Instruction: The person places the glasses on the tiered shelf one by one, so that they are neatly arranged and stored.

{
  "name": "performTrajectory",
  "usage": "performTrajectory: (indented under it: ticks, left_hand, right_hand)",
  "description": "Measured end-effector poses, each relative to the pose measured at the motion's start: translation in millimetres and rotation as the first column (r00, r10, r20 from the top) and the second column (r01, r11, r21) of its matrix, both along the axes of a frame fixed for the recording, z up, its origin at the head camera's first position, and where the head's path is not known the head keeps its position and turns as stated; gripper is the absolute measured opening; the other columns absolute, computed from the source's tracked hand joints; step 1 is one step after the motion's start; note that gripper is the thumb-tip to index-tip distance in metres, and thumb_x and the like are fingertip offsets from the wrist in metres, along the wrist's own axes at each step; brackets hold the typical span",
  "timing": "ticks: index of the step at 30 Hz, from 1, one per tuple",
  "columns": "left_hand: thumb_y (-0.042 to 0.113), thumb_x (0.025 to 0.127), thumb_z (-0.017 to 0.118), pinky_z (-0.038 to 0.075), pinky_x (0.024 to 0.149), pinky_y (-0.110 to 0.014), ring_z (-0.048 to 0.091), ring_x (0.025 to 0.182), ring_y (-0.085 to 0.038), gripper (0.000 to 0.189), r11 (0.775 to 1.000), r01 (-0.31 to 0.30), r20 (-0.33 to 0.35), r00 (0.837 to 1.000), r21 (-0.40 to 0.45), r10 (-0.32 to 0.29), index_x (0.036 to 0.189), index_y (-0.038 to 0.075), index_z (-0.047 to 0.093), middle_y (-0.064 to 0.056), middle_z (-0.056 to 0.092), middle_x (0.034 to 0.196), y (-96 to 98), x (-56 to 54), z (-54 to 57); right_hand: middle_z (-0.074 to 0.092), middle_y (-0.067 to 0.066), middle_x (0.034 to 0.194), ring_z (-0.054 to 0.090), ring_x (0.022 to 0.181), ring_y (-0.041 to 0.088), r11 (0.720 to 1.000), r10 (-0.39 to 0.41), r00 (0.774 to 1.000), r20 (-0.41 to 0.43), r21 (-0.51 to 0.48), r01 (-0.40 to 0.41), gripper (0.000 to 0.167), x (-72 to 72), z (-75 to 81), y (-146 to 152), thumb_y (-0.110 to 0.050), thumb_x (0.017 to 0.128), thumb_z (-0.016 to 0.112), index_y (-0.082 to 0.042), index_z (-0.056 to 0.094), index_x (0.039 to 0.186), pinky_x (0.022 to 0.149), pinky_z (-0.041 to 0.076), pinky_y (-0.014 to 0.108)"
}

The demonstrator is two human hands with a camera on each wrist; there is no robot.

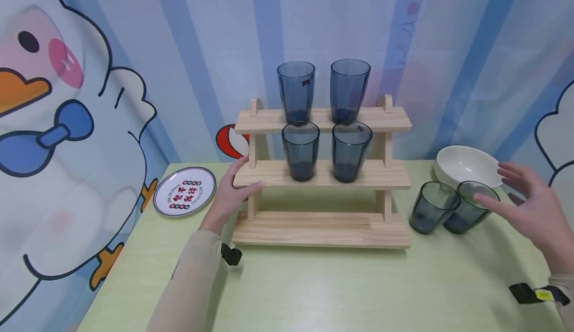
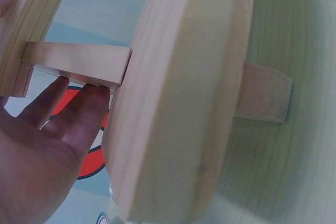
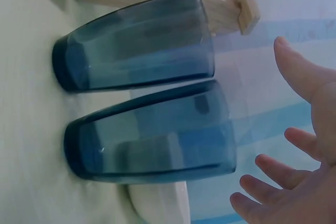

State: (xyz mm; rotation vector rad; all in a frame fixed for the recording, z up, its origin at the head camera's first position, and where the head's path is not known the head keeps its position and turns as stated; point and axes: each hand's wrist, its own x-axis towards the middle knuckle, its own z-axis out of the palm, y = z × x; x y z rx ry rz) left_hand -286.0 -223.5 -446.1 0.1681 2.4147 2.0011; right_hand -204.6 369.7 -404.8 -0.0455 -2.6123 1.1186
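A three-tier wooden rack (image 1: 320, 230) stands on the table, with two blue-grey glasses (image 1: 297, 92) on its top board and two more glasses (image 1: 301, 152) on the middle board. My left hand (image 1: 230, 192) holds the left end of the middle board, thumb in front. In the left wrist view its fingers (image 2: 86, 111) reach behind an upright. Right of the rack, two similar glasses (image 1: 434, 207) stand side by side on the table. My right hand (image 1: 533, 207) hovers by the right-hand glass (image 3: 152, 135), fingers spread and holding nothing.
Behind the two table glasses sits a white bowl (image 1: 466, 165). A round plate with red lettering (image 1: 185, 191) lies left of the rack. A blue striped cloth (image 1: 206, 73) with a duck picture hangs behind the pale green table (image 1: 323, 292).
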Motion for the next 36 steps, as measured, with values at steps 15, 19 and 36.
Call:
performTrajectory:
  ticks: [15,19,36]
  left_hand:
    - [0.031,0.092,0.083,0.045,0.114,-0.053,0.051,0.136,-0.031,0.083,1.0,-0.001,0.026,1.0,-0.008,0.001,0.161,0.039,0.037,-0.004,0.041,0.161,-0.5,0.3,-0.7]
    - [0.029,0.093,0.083,0.044,0.114,-0.052,0.051,0.136,-0.03,0.083,1.0,0.004,0.018,1.0,-0.001,-0.004,0.161,0.038,0.037,-0.004,0.042,0.161,-1.1,-1.0,-1.8]
    - [0.026,0.094,0.082,0.044,0.113,-0.054,0.05,0.136,-0.032,0.083,1.0,0.006,0.019,1.0,0.001,-0.006,0.162,0.039,0.036,-0.006,0.041,0.161,-1.9,-2.7,-1.4]
  right_hand:
    - [0.022,0.038,0.165,0.027,0.141,0.069,1.0,0.009,0.993,0.116,-0.01,-0.008,0.103,-4.7,-30.7,7,-0.036,0.097,0.078,-0.005,0.011,0.169,0.096,0.034,0.082]
    - [0.029,0.038,0.162,0.035,0.137,0.066,1.0,-0.013,0.992,0.123,0.004,0.012,0.102,-6.5,-36.2,6,-0.039,0.097,0.077,-0.004,0.012,0.168,0.087,0.053,0.05]
    - [0.049,-0.03,0.12,0.048,0.106,-0.013,0.974,0.061,0.998,0.032,-0.221,-0.052,0.086,-8.9,-59.6,5,-0.017,0.098,0.077,-0.011,0.025,0.166,0.08,0.046,0.003]
